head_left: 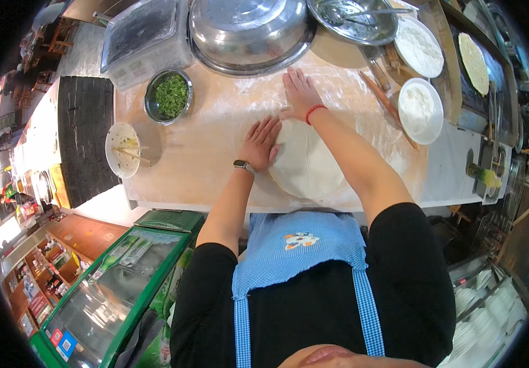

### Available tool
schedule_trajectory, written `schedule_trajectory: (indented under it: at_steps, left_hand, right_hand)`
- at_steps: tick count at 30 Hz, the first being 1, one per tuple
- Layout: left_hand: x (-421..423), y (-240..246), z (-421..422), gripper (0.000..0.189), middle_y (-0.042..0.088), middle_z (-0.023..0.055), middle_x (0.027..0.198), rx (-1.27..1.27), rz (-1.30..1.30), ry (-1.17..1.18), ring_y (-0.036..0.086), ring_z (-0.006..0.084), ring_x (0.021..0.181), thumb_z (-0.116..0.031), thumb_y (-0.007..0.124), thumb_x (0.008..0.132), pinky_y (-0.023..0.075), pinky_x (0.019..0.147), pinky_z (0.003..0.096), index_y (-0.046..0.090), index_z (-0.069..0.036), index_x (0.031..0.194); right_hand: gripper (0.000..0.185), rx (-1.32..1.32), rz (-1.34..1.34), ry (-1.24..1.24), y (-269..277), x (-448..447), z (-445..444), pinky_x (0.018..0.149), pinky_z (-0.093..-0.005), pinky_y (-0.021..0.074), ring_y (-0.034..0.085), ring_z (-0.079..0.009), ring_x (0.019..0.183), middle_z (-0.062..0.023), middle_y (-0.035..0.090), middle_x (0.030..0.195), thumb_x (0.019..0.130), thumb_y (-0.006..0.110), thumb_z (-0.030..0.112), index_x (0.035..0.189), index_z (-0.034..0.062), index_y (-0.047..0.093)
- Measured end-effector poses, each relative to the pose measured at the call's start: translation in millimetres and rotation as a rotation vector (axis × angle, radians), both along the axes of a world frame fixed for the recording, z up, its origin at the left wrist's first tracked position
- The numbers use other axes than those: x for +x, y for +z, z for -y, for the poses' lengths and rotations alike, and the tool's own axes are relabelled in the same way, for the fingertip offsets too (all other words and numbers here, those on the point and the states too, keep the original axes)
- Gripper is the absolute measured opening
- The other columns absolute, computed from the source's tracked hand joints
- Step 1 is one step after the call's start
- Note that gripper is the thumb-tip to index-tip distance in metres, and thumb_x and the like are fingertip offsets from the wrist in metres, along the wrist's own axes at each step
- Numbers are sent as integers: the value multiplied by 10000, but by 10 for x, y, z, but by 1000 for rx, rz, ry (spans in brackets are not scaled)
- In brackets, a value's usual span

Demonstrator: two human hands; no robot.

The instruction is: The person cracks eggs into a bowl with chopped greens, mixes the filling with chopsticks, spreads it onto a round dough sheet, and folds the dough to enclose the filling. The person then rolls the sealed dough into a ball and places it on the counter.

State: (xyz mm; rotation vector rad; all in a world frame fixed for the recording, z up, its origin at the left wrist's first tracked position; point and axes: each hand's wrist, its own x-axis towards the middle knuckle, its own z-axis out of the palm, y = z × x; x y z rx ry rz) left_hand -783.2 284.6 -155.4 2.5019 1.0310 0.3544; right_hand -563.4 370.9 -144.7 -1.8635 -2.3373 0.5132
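Note:
A pale, rolled-out sheet of dough (308, 158) lies on the floured wooden board (200, 147) in front of me. My left hand (260, 145) rests flat, palm down, at the dough's left edge, with its thumb over the rim and nothing held. Beyond the dough's far edge, my right hand (301, 94) is palm down with fingers spread. Its thumb points towards my left hand, and the forearm crosses above the dough's right part. A wooden rolling pin (386, 106) lies slanted on the board to the right of that hand.
At the back are a large upturned metal basin (250, 32), a lidded plastic box (147, 41) and a metal bowl (361, 23) with a ladle. Chopped greens fill a small bowl (171, 95); chopsticks lie across a white bowl (119, 152). Right: white flour bowls (420, 110), and a flatbread (473, 64) on a griddle.

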Motion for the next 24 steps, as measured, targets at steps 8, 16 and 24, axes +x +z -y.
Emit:
schedule_trajectory:
  at_steps: [8,16,24]
  left_hand:
    - [91,-27,-211,539,422,107,1456,37,-5,-3,373,289,1358,-172,508,877,273,1123,452,424,-78,1401]
    - [1177,-71,-693,341,563,116,1317,-245,-38,-278,477,273,1272,-196,449,939,322,1113,400,593,-111,1237]
    - [1332,-503,-836,436,427,-47,1466,191,-143,-640,413,259,1330,-207,452,914,409,1031,398,514,-285,1338]
  right_hand:
    - [507,-398,-291,-66,355,991,851,1084,-354,368,422,-310,1328,-126,329,1517,951,501,231,1419,66,396]
    - [453,-419,-205,-288,240,1230,1638,1156,-336,249,296,-259,1407,-101,325,1522,1027,263,280,1438,131,381]
    - [607,-355,385,160,108,1185,1685,1176,-355,238,233,-273,1434,-84,163,1582,920,355,37,1502,24,184]
